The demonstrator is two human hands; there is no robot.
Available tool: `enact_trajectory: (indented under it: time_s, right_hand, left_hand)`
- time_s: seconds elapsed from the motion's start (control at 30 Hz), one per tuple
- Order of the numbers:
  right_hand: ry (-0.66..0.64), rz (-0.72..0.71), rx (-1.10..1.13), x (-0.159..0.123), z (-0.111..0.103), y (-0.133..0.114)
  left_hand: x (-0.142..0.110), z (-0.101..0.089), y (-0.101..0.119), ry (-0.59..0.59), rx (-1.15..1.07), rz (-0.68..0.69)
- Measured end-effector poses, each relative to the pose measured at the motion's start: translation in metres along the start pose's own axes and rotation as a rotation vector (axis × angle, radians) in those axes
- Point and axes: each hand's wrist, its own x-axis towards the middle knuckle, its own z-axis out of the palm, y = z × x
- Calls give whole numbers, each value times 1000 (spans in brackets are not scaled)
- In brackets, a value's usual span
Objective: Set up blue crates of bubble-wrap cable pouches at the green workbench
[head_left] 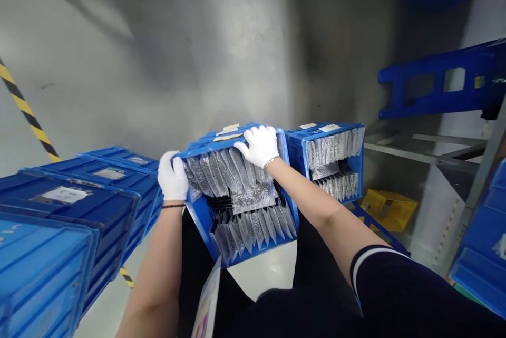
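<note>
Both my hands wear white gloves and hold a blue plastic crate [200,211] in front of me. My left hand [172,176] grips the crate's left rim, fingers curled over the edge. My right hand [259,144] clasps the far rim at the top. The crate is packed with rows of silver bubble-wrap pouches [237,174], standing on edge, with a black divider across the middle. Yellowish labels [228,133] are stuck on the crate's far wall.
A second blue crate [295,151] of silver pouches stands just to the right. Stacked blue crates [79,211] fill the left. A metal shelf frame [425,151], a yellow box [389,209] and more blue bins [480,253] sit right. Yellow-black floor tape [23,108] runs left.
</note>
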Motion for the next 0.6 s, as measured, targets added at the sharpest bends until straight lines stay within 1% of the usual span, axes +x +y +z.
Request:
enact_trajectory:
  time_s: [0.13,0.23,0.3,0.37,0.43,0.5,0.53,0.57,0.6]
  right_hand:
    - [-108,25,0,-42,17,-7]
    - [-215,30,10,-67,22,-11]
    - [-297,36,16,-78,23,-13]
    - [-369,52,6,-85,23,-16]
    - [-427,67,-17,-87,21,-20]
    - [-490,79,-24,-85,14,-25]
    - [-518,80,-20,-82,9,-28]
    - [-536,78,-18,-79,3,-32]
    - [-547,71,-25,-76,-4,-36]
  left_hand:
    - [-55,-2,-17,-33,-39,-40]
    - [-90,-1,-29,-72,-44,-95]
    - [-105,-2,-33,-137,-9,-144]
    - [-110,-5,-32,-206,39,-188]
    - [-107,-9,-21,-243,85,-215]
    - [-99,-13,1,-237,123,-221]
    - [-95,-14,14,-265,161,-203]
    - [-91,-16,27,-320,209,-170]
    - [-89,-16,40,-429,287,-118]
